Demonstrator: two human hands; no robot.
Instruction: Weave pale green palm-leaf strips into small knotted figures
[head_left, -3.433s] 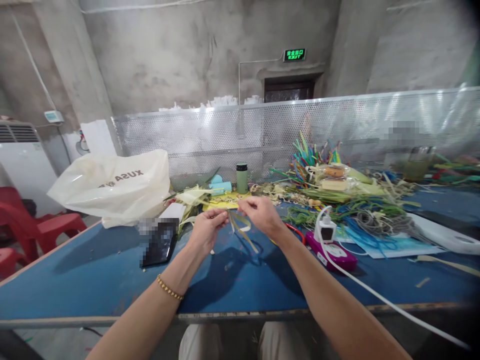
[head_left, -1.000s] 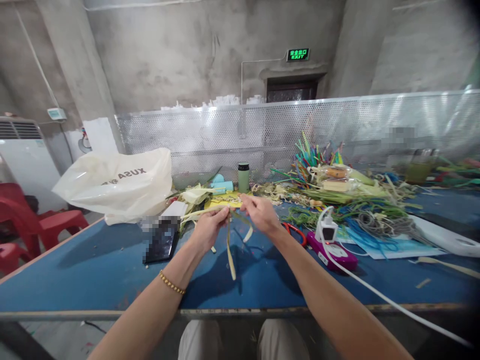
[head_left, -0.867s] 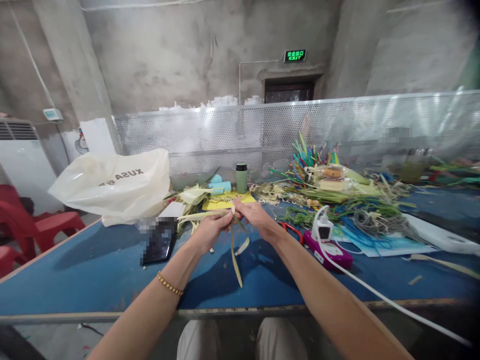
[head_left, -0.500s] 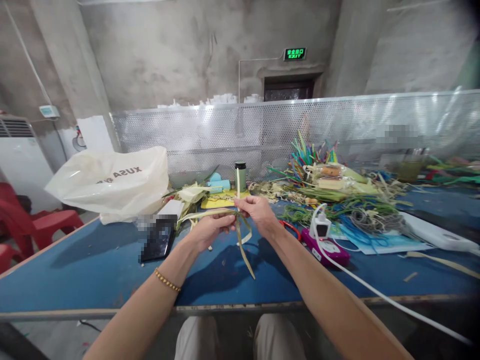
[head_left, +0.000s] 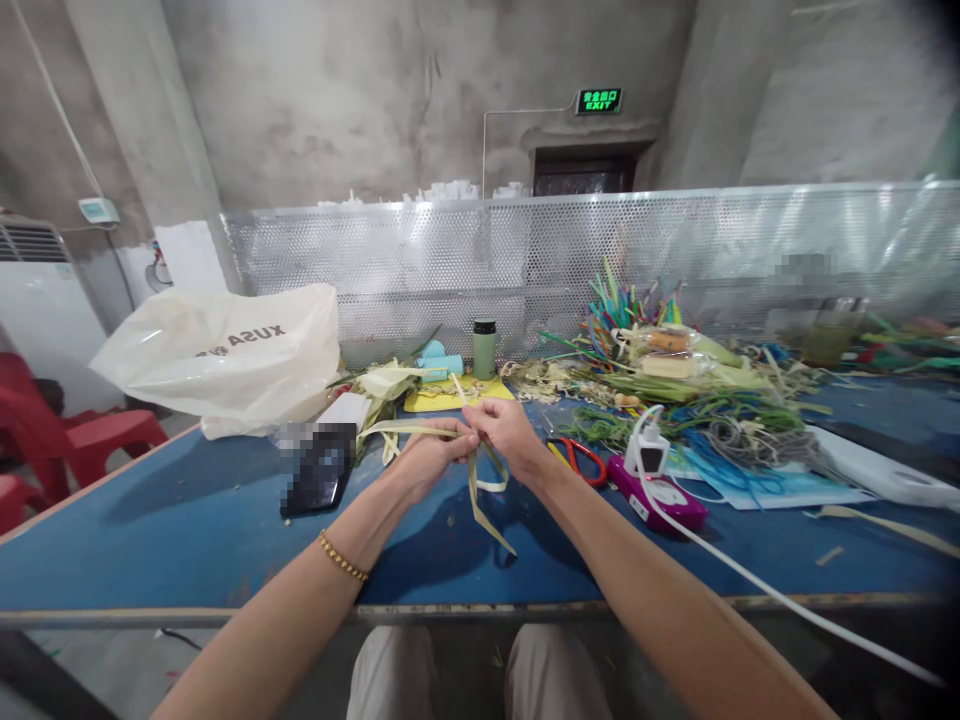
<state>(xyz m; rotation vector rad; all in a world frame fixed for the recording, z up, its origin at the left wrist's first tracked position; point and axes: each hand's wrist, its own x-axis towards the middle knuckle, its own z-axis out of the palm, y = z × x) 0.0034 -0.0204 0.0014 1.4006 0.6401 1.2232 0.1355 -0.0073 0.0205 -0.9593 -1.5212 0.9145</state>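
Above the middle of the blue table, my left hand [head_left: 435, 457] and my right hand [head_left: 504, 430] meet, fingertips almost touching. Both are closed in a pinch on pale yellow-green leaf strips [head_left: 489, 528]. One strip sticks out to the left past my left hand, and a short end points up from between the fingers of my right hand. Below the hands a loop and a long tail hang down over the tabletop. The crossing of the strips is mostly hidden by my fingers. A gold bead bracelet circles my left wrist.
Left of my hands lie a black phone [head_left: 322, 470] and a white plastic bag [head_left: 225, 355]. Behind stand a green bottle [head_left: 484, 352] and a yellow sheet [head_left: 427, 402]. To the right are red-handled scissors [head_left: 587, 463], a purple power block [head_left: 660, 503] with a white cable, and heaped strips [head_left: 697, 385].
The upright strip end now leans left and shows shorter above my right hand. My two hands have drawn closer together, and the hanging tail has shifted slightly.
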